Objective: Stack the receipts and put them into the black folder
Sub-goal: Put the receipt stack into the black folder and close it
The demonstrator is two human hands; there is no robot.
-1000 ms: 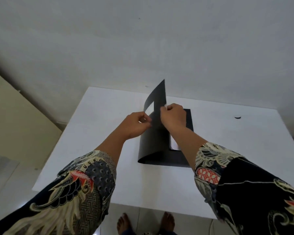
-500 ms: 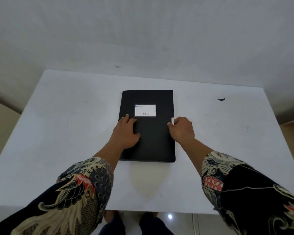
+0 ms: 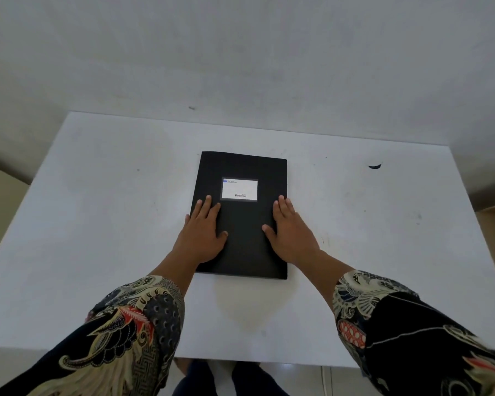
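Note:
The black folder (image 3: pixel 245 167) lies closed and flat in the middle of the white table (image 3: pixel 97 224), with a white label (image 3: pixel 239 189) on its cover. My left hand (image 3: pixel 203 232) rests flat on the cover's left side, fingers spread. My right hand (image 3: pixel 290 232) lies flat on the cover's right edge, palm down. Neither hand grips anything. No receipts are visible; whatever is inside the folder is hidden by the cover.
A small dark scrap (image 3: pixel 375 166) lies on the table at the far right. A grey wall (image 3: pixel 240 52) rises just behind the table. The table's front edge is close to my body, with floor and feet below.
The folder cover, held up a second ago, came down shut. My right hand, at the right edge by a white paper corner half a second ago, now lies flat on the cover; that corner is gone.

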